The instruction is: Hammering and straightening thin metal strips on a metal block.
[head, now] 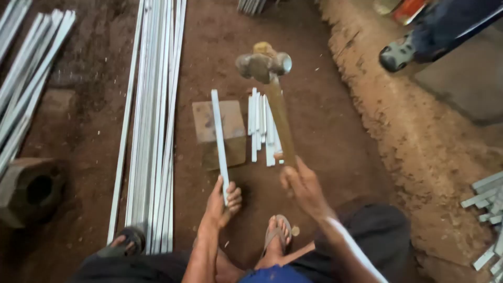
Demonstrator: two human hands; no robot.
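With the left hand [220, 202] gripping the metal strip [219, 137] flat across the steel block [220, 131], the right hand [301, 188], clenched on the raised hammer [263, 65], should strike squarely over the block, clear of the fingers [233, 196].

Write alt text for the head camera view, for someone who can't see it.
Seen from above, a person's right hand raises a wooden-handled hammer while the left hand holds a short pale metal strip across a square metal block on a dirt floor. A small pile of cut strips lies beside the block, long strips to the left.
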